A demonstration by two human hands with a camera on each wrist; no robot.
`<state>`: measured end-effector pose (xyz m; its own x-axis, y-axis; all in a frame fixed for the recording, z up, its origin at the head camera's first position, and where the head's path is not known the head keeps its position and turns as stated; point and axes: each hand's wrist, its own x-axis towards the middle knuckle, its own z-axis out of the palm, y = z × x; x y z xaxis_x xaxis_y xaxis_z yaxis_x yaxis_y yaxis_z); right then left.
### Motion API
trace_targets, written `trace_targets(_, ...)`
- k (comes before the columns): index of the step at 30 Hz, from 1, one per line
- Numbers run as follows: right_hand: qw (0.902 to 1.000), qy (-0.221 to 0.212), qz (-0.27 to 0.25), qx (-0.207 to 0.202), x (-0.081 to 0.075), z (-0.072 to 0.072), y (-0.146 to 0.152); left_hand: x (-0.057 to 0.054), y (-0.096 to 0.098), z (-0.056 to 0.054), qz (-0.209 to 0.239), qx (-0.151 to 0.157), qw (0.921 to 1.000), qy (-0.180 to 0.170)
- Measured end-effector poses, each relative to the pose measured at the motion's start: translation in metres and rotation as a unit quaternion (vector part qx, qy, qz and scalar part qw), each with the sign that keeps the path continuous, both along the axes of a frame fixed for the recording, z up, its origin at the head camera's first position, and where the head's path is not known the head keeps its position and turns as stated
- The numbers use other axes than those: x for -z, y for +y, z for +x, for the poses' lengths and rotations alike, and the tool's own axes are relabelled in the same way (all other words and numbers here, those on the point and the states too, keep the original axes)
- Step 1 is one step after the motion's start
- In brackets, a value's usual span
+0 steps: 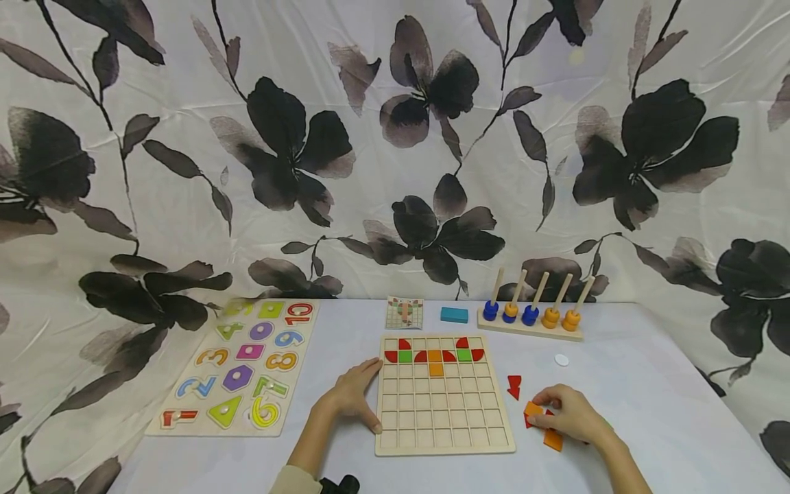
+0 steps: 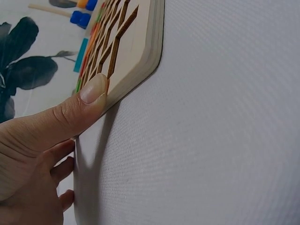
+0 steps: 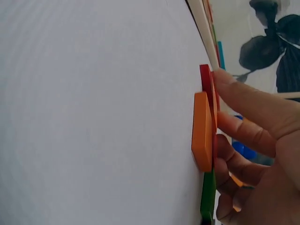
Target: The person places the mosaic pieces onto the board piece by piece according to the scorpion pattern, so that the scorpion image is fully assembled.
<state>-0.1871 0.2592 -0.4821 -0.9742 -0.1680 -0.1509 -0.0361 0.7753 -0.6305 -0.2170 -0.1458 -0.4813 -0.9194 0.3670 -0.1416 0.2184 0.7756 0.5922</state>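
A wooden grid board [image 1: 438, 412] lies at the middle of the table, its top rows partly filled with red, green and orange tiles. My left hand [image 1: 354, 394] spreads along the board's left edge, fingertips near the upper part. In the left wrist view its thumb [image 2: 93, 89] touches the board's rim by a corner. Right of the board, my right hand [image 1: 570, 415] pinches an orange square tile [image 1: 533, 409] between thumb and fingers, low over loose pieces. Another orange tile [image 1: 553, 440] lies below that hand, and a green tile [image 3: 207, 194] shows in the right wrist view. The hand partly hides red pieces.
Red pieces [image 1: 514, 387] lie beside the board's right edge. Behind stand a pattern card [image 1: 404, 313], a teal block [image 1: 454, 315] and a peg stand [image 1: 531, 329] with blue and orange beads. A white disc [image 1: 561, 359] lies at right, a number puzzle board [image 1: 231, 370] at left.
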Motion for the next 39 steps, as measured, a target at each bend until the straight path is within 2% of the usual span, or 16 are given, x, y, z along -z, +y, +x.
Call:
trace_targets(11, 0.9987, -0.002, -0.048, 0.013, -0.003, -0.001, -0.011, 0.000, 0.000, 0.001, 0.000, 0.001, 1.0000, 0.001)
trace_targets(21, 0.9981, 0.036, -0.049, 0.011, -0.010, -0.008, -0.017, -0.001, 0.000, 0.001, 0.000, 0.007, 1.0000, 0.006)
trace_targets(31, 0.9917, 0.086, -0.093, -0.022, -0.012, -0.021, -0.048, -0.003, 0.000, 0.001, -0.004, 0.005, 1.0000, 0.006)
trace_targets(39, 0.9828, 0.114, -0.114, -0.091, -0.012, -0.039, -0.084, -0.003, -0.001, 0.001, 0.000, 0.008, 1.0000, 0.004)
